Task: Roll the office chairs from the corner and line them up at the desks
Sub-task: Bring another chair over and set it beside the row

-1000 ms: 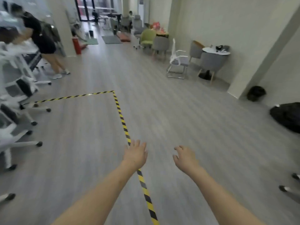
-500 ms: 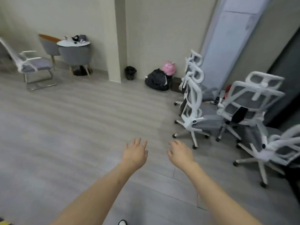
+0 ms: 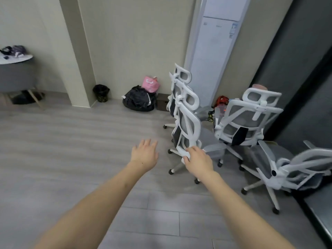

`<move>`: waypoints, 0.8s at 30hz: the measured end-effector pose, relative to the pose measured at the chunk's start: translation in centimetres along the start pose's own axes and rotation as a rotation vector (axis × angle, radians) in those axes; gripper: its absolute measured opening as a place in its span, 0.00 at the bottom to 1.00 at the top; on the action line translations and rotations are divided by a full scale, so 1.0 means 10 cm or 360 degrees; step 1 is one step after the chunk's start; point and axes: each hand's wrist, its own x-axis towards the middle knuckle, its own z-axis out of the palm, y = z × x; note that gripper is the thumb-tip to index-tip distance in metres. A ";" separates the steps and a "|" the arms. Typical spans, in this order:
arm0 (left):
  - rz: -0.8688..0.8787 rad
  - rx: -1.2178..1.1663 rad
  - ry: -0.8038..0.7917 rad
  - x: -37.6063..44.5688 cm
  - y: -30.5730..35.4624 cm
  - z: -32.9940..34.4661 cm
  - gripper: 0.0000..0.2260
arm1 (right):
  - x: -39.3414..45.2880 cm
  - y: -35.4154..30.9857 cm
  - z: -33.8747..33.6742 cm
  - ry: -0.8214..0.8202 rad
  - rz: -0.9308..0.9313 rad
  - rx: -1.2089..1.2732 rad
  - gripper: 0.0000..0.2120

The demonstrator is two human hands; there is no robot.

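- Task's things: white mesh office chairs bunched in the corner, right of view. Nearest chair [image 3: 188, 126] stands side-on; a 2nd chair [image 3: 179, 83] is close behind it, a 3rd chair [image 3: 246, 121] to its right shows its back, and a tipped-looking chair [image 3: 287, 169] sits at far right, blurred.
- Grip state: left hand [image 3: 144, 156] has fingers spread, holds nothing, hangs over bare floor. Right hand [image 3: 198, 161] has fingers loosely bent, looks to overlap the nearest chair's lower frame; can't tell if it's touching yet. Nothing clamped.
- Risk 1: the chairs' star bases look close together, prob. interlocking. Pulling one may drag or snag a neighbour.
- Risk 2: grabbing low on the frame w/ one hand could spin the chair instead of rolling it straight. The high back gives better steer.
- Risk 3: orange item and cable [image 3: 221, 103] on the floor behind the chairs could catch casters.
- Surface: grey plank floor [image 3: 71, 141], smooth, so chairs should roll freely, maybe too freely.
- Room: beige wall w/ pillar, tall white AC unit [image 3: 213, 51], black bag [image 3: 138, 99], pink bag [image 3: 150, 84], small bin [image 3: 101, 92], round bench [image 3: 16, 59] at left w/ clutter on it.
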 end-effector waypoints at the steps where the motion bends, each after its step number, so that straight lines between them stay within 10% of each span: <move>1: 0.0012 0.0009 -0.0001 0.23 -0.07 -0.04 0.24 | 0.24 -0.04 0.00 0.0019 0.0001 0.0011 0.18; 24: 0.0401 0.0182 -0.0242 5.87 -0.68 0.04 0.23 | 5.42 0.26 0.54 0.0109 0.0412 0.0194 0.18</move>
